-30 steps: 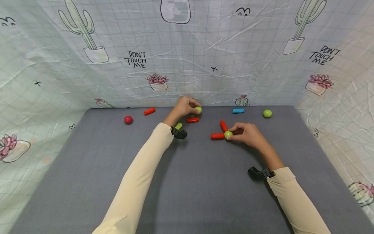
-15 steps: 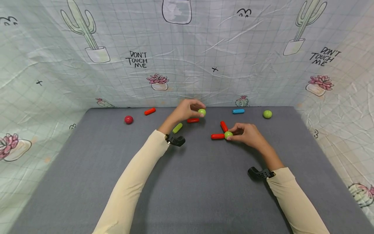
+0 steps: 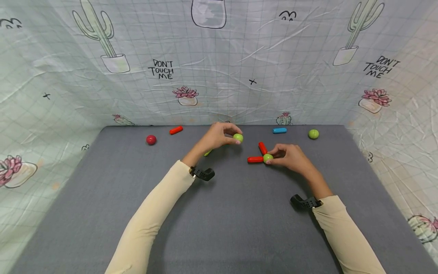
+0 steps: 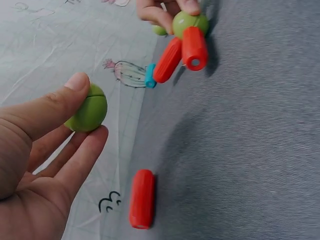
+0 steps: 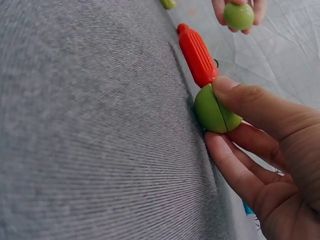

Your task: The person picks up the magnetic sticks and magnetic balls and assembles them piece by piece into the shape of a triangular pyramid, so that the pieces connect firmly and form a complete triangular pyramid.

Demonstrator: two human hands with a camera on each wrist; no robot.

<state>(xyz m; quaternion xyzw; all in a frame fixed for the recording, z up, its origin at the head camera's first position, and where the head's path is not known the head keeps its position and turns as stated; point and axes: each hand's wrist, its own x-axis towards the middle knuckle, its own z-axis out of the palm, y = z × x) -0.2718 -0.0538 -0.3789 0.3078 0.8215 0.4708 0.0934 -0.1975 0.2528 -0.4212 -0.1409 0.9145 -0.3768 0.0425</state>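
My left hand (image 3: 220, 136) pinches a green ball (image 4: 91, 111) between thumb and fingers, raised above the table. With thumb and fingertips my right hand (image 3: 290, 156) grips a second green ball (image 5: 215, 110), low at the table surface. Two red ridged rods meet that second ball at an angle: one rod (image 3: 255, 160) points left, the other rod (image 3: 262, 148) points toward the back. Another red rod (image 4: 142, 199) lies below the left hand in the left wrist view; the hand covers it in the head view. A lime rod (image 3: 207, 153) is partly hidden behind the left wrist.
Along the back of the grey table (image 3: 219, 228) lie a red ball (image 3: 151, 139), a red rod (image 3: 176, 130), a blue rod (image 3: 279, 130) and a third green ball (image 3: 313, 134). A printed cloth (image 3: 219, 76) hangs behind the table and at both sides.
My left hand has brought its green ball off the back edge, slightly right and toward me, and now covers the red rod beneath. The right hand keeps its place on the other ball.
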